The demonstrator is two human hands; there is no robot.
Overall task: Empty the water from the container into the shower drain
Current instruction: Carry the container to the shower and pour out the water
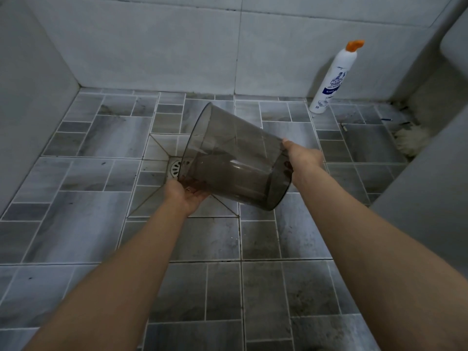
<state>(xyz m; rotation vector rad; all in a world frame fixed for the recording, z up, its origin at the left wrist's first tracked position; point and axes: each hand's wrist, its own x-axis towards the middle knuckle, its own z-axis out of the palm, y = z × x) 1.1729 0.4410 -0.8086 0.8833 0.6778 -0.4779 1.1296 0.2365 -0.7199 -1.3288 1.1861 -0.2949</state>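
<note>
Both bare forearms reach in from six o'clock, left hand cupping the rim and right hand gripping the base of the smoky container, tipped over the drain. Cleaner bottle stands at one o'clock.

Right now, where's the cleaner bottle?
In the head view the cleaner bottle stands far right on the tiled floor, leaning against the back wall, beyond and right of the tilted container.
</note>
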